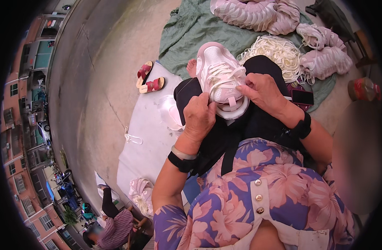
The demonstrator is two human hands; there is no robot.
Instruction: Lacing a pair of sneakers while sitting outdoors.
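Note:
A pink and white sneaker [212, 56] rests on my lap between my knees, its toe pointing away from me. White shoelace [221, 76] crosses its upper in loose, partly threaded rows. At the shoe's left side, near the collar, my left hand [198, 116] is closed, thumb against forefinger, pinching a lace. On the right, my right hand [264, 92] pinches lace beside the tongue, its fingertips touching the upper. Both hands wear a black band at the wrist or forearm.
Beyond my knees a green cloth [180, 37] bears a heap of white laces [270, 52] and rows of pink shoes [251, 16]. A phone [302, 97] lies to the right, near a jar [363, 89]. Red sandals [152, 85] stand left. Another person [116, 227] sits lower left.

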